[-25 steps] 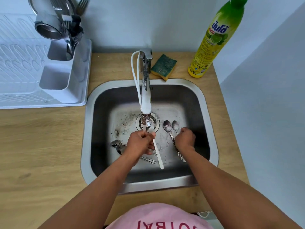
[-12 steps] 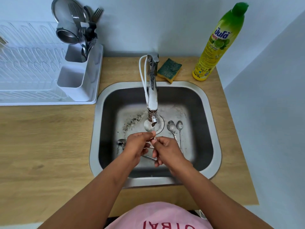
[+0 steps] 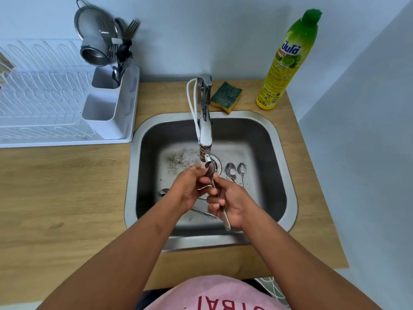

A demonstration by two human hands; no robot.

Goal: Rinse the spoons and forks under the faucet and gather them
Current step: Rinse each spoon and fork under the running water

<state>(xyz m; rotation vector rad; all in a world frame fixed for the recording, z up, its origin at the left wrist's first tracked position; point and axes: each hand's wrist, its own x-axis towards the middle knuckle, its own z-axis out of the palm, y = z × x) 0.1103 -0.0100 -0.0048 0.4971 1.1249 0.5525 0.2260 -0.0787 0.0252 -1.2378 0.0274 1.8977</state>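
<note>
A metal spoon (image 3: pixel 211 170) is held under the spout of the chrome faucet (image 3: pixel 205 128), its bowl up at the nozzle and its handle running down. My right hand (image 3: pixel 232 202) is shut on the spoon's handle. My left hand (image 3: pixel 191 186) pinches the spoon just below its bowl. Two more spoons (image 3: pixel 235 172) lie side by side on the floor of the steel sink (image 3: pixel 288 198), to the right of the drain. More cutlery (image 3: pixel 202 211) lies in the sink beneath my hands, mostly hidden.
A white drying rack (image 3: pixel 67 108) stands at the left, its cutlery holder (image 3: pixel 116 72) filled with forks, spoons and a strainer. A green-and-yellow sponge (image 3: pixel 226 96) and a dish soap bottle (image 3: pixel 288 61) sit behind the sink. Wooden counter surrounds the basin.
My right hand left the two spoons on the sink floor, came over to my left hand and took the spoon's handle. The spoon's bowl has risen to the nozzle.
</note>
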